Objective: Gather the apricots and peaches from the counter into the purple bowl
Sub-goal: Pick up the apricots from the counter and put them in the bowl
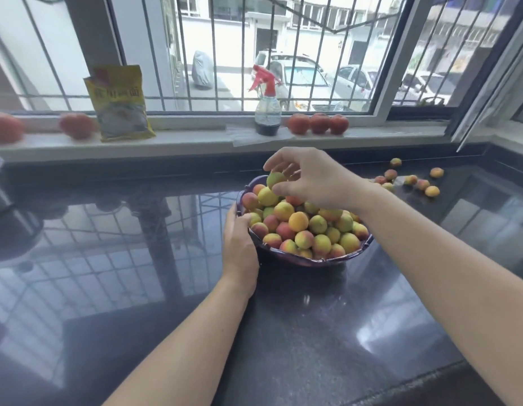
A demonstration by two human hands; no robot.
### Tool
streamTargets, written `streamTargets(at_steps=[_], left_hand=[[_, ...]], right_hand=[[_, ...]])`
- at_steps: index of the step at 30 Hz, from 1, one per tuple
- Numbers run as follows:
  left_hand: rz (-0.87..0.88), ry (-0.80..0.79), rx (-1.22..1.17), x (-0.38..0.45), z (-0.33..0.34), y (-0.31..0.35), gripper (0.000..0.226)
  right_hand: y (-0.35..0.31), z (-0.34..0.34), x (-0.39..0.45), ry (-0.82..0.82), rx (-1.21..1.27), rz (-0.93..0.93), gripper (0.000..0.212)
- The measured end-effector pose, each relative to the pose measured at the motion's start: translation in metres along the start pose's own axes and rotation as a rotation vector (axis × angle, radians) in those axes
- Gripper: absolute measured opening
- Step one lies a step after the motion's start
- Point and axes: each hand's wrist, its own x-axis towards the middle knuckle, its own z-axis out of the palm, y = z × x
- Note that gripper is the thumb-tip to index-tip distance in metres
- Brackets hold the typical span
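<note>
Pinching an apricot (275, 179), the right hand (310, 180) hovers over the purple bowl (298, 259).

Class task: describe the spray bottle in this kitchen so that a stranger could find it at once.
Look along the white windowsill behind the dark counter. Near its middle, left of three red fruits, stands the clear plastic spray bottle. It alone has a red trigger top and dark liquid at its base.

Bright daylight floods through the window (254, 54), glaring off the glossy counter (342, 317); edges bend and blur.
</note>
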Motion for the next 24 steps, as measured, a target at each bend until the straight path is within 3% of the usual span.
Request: streamTargets(at_steps=[4,10,14,18,24], left_hand=[[0.005,0.005,-0.039,0.001,0.002,0.000,0.035],[-0.003,0.007,-0.010,0.005,-0.001,-0.005,0.059],[0.007,0.024,-0.049,0.008,0.000,-0.006,0.037],[-0.006,0.043,-0.061,0.007,0.000,-0.005,0.034],[-0.004,0.026,-0.042,0.005,0.001,-0.004,0.032]], right_hand=[[-0.001,0.014,0.006,0.008,-0.030,-0.026,0.028],[-0.007,0.038,0.010,-0.100,-0.381,-0.137,0.018],[-0.008,0.041,0.011,-0.120,-0.498,-0.148,0.013],[-0.005,0.031,0.013,-0.135,-0.530,-0.134,0.006],[-0.006,0.032,0.016,-0.124,-0.515,-0.125,0.030]])
